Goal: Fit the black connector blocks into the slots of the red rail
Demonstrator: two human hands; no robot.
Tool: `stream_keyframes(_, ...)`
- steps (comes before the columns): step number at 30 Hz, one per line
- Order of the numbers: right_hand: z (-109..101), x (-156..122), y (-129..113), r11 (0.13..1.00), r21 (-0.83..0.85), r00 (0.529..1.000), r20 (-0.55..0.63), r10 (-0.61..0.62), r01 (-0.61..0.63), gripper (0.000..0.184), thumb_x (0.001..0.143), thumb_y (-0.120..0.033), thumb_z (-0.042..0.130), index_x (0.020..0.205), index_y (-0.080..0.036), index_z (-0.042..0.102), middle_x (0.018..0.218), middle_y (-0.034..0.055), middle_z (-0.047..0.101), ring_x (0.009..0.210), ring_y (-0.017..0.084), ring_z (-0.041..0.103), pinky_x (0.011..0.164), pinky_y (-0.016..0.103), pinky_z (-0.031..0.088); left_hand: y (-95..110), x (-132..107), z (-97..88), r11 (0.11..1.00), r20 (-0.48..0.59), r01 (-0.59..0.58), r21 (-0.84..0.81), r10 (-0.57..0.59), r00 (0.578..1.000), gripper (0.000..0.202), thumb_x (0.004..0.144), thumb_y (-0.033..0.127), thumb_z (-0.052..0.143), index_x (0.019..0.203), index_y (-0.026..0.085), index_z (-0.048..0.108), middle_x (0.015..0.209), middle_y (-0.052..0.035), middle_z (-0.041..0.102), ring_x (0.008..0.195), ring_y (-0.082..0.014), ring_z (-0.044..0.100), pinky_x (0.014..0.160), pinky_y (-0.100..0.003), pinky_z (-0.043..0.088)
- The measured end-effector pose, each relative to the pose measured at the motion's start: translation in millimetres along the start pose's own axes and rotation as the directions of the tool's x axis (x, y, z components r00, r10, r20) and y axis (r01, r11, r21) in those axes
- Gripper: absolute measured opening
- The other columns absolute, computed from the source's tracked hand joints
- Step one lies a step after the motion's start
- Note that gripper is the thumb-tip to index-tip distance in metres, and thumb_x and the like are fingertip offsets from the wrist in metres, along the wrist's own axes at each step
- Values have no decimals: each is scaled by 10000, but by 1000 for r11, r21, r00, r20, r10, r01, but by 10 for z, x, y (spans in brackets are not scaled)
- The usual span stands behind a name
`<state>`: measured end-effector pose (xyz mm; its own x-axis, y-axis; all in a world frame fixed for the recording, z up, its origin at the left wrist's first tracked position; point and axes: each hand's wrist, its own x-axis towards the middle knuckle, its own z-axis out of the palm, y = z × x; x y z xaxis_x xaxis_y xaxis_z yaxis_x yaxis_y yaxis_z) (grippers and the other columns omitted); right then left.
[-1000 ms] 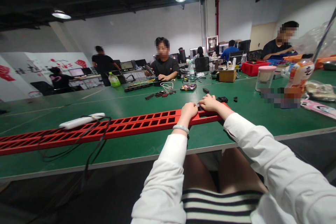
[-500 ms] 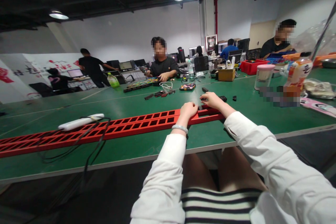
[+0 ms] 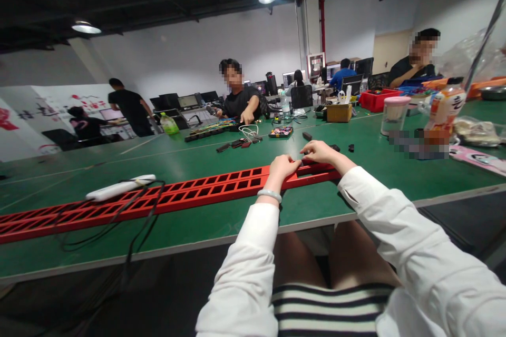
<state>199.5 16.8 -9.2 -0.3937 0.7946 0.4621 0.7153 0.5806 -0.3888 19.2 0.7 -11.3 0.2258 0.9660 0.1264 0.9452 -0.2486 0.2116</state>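
Note:
A long red frame [image 3: 213, 187] with two rows of square openings lies across the green table. My left hand [image 3: 282, 169] rests over its right part, fingers curled together at the frame. Just to the right, my right hand [image 3: 321, 152] has its thumb and fingers pinched close to the left fingertips. Between the two hands a small dark piece shows at the frame, mostly covered by fingers, so its kind cannot be made out. Beyond my right hand lie small black parts [image 3: 351, 148].
A white power strip [image 3: 120, 188] with black cables touches the frame at left. Farther back are dark pieces with a white cable [image 3: 249, 131], a colourful box [image 3: 281, 132] and a green bottle [image 3: 169, 124]. A pink-lidded jar [image 3: 394, 117] and a drink bottle [image 3: 445, 108] stand right. A co-worker [image 3: 239, 97] sits opposite.
My right hand has moved slightly left and down, its fingertips now nearly meeting those of my left hand. The co-worker opposite has shifted an arm, and the person at right has raised a hand.

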Motion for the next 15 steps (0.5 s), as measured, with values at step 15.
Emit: stream_keyframes(15,16,-5,34,993,89,992,110,65,-75,473,670,-254,644,1125,-133,591,1044,97,641,874,193,610,723,238,460,11,-13,-16,1000,-5,-18,13,18,1000,288,865,362,496,1048,147,547,1046,-65,570,915,-182,566,793,-383,469)
